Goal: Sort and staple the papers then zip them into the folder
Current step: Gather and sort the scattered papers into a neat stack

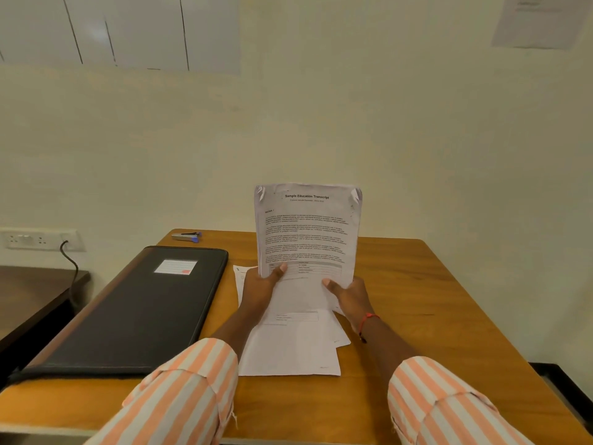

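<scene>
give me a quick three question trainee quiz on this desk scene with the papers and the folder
1. True or false: the black zip folder on the wooden table lies closed.
2. Which heading tops the white printed sheet that both hands hold upright? A) Sample Education Transcript B) Sample Invoice C) Sample Medical Report
3. Fill in: the small silver and blue stapler lies at the table's far edge, beyond the ____.

Key:
1. True.
2. A; the left hand and the right hand grip its lower edge, above the loose white papers lying flat.
3. Folder.
</scene>
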